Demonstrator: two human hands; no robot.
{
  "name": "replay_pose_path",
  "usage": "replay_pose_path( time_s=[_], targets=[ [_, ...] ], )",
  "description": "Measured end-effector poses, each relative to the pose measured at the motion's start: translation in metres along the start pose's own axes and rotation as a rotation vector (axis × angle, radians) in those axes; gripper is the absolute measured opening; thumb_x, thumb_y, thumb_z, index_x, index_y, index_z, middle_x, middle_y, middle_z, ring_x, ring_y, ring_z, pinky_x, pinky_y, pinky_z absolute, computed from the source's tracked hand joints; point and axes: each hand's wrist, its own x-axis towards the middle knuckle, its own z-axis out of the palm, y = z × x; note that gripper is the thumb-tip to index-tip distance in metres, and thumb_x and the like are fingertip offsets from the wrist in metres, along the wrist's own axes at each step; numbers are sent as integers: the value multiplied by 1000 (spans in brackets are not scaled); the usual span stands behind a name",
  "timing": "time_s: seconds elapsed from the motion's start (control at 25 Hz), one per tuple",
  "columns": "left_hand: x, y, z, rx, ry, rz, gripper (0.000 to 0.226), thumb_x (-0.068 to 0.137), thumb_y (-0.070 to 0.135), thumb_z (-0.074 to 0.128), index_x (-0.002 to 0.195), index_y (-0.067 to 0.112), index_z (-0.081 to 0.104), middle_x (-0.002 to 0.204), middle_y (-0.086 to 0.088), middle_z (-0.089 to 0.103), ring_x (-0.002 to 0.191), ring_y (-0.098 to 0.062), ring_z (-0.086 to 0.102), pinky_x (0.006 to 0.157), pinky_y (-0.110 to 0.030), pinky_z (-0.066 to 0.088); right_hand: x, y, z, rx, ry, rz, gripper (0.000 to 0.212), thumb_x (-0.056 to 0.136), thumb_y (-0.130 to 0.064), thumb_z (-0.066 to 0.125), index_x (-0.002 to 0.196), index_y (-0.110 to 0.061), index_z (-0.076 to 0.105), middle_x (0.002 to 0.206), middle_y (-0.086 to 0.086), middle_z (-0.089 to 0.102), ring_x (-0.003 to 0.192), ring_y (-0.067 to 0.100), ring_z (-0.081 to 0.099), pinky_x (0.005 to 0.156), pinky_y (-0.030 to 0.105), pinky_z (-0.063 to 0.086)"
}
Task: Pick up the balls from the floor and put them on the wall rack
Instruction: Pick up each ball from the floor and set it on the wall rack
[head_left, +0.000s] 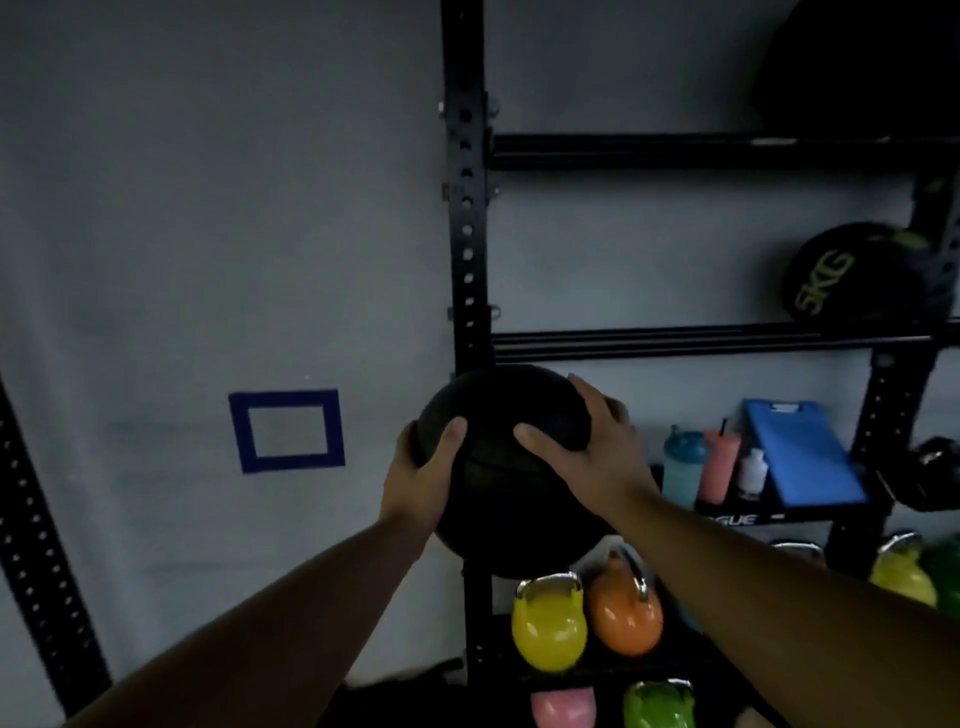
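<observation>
I hold a large black ball (498, 499) in the air in front of the black wall rack (467, 234), by its left upright. My left hand (423, 478) grips the ball's left side and my right hand (587, 452) lies over its upper right side. The ball sits just below the rack's middle shelf rails (701, 340). A black ball marked 5KG (841, 275) rests on those rails at the right. Another dark ball (862, 67) sits on the top rails (701, 150) at the upper right.
Yellow (548, 623), orange (626, 608), pink and green kettlebells fill the lower shelves. Bottles (701, 467) and a blue clipboard (802, 452) stand on a shelf at right. A blue tape rectangle (285, 431) marks the grey wall. Another black upright (41, 561) slants at far left.
</observation>
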Motion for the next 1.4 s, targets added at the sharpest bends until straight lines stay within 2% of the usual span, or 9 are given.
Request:
replay_pose_path(
  time_s=[0.08,0.24,0.56,0.8,0.88,0.96,1.04,1.16,1.4],
  targets=[
    [1,42,30,12,-17,77,66,81,80,69,136,45,54,111,18,64,106,-19,63,81,-28,51,17,-15,-44,-9,62,-30,116,54,-97,55,156,-49,24,158,5,32,140,38,38,112,56,40],
    [-3,94,88,47,-18,211,97,60,93,63,141,41,56,122,13,67,122,-24,65,95,-34,51,47,-18,-111,12,117,-113,117,54,-97,58,155,-49,25,158,6,31,141,39,36,111,59,40],
    [86,117,150,134,47,304,116,61,95,60,160,38,45,155,-2,60,138,-30,59,114,-45,50,152,18,-124,66,144,-192,117,57,-99,59,155,-47,22,156,7,31,141,39,36,112,60,38],
    [277,104,183,170,-9,353,113,63,95,61,161,42,40,155,0,59,139,-28,58,97,-27,42,320,70,-61,80,210,-173,115,58,-100,56,154,-49,20,157,5,30,141,39,36,113,60,37],
    [344,98,198,238,-75,380,105,77,89,59,166,40,33,164,-2,49,148,-29,50,108,-31,44,378,87,-40,24,198,-163,109,64,-98,52,156,-50,16,160,3,27,143,39,33,113,60,36],
    [406,90,218,433,-144,467,85,98,75,49,169,37,24,176,-5,31,160,-29,32,128,-43,30,431,99,-15,-119,162,-172,102,72,-96,41,159,-49,14,165,2,24,146,39,28,114,60,34],
    [454,81,236,539,-120,602,71,105,66,40,168,36,30,177,-4,29,162,-27,26,131,-42,21,479,102,9,-240,189,-246,90,78,-91,31,158,-50,23,166,-2,28,147,34,28,113,60,34],
    [494,76,236,470,-101,718,78,93,67,37,162,31,45,167,0,45,153,-16,38,125,-29,26,520,98,25,-240,257,-360,72,84,-84,33,148,-53,44,158,-12,43,142,25,38,111,56,37],
    [483,65,223,470,-164,859,71,94,52,52,158,22,50,157,-3,52,145,-10,44,120,-18,30,500,116,35,-248,399,-462,65,87,-76,46,146,-49,49,154,-12,47,137,28,43,102,57,43]
  ],
)
